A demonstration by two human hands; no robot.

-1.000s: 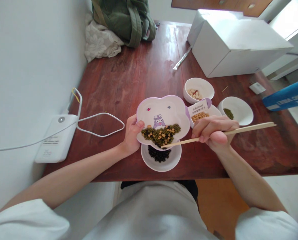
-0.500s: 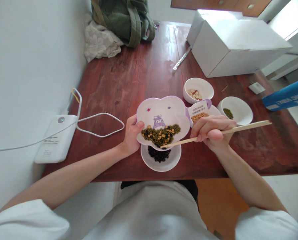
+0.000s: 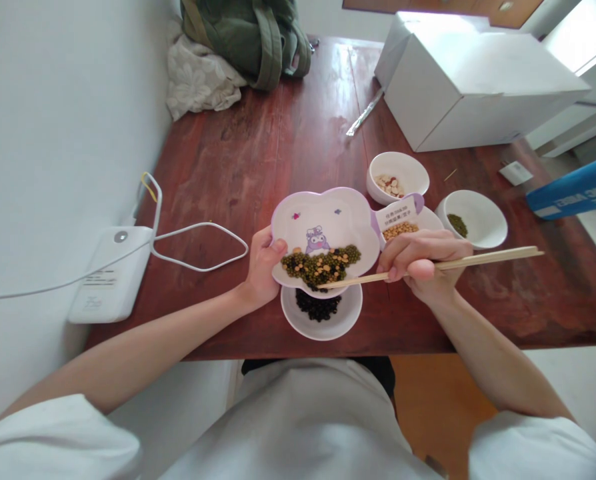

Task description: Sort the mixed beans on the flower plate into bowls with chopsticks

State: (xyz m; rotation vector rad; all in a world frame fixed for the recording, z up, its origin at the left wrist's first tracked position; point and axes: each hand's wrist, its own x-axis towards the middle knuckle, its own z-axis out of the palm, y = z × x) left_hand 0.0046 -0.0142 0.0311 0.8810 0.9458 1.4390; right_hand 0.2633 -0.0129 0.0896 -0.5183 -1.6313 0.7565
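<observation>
My left hand [image 3: 264, 268] grips the left rim of a white, purple-edged plate [image 3: 298, 230] shaped like a cloud, tilted toward me. Mixed beans [image 3: 323, 265], green, yellow and black, are gathered along its near side. Chopsticks [image 3: 483, 257] are held in my right hand [image 3: 425, 260], close to the plate's handle [image 3: 418, 202]; their tips touch the beans at the near rim. Under that rim stands a white bowl [image 3: 348, 323] of black beans [image 3: 319, 308], partly hidden by the plate. Behind my right fingers, a bowl of yellow beans [image 3: 399, 231] is partly covered.
Two white bowls stand farther back, one with pale nut pieces [image 3: 389, 185], the other with green beans [image 3: 457, 225]. A white box [image 3: 473, 93], a green bag [image 3: 248, 40], a power bank [image 3: 111, 277] with its cable and a blue object [image 3: 575, 190] surround the work area.
The chopstick tips have shifted slightly left along the plate's near rim. Both hands keep their hold, and the whole view has moved a little.
</observation>
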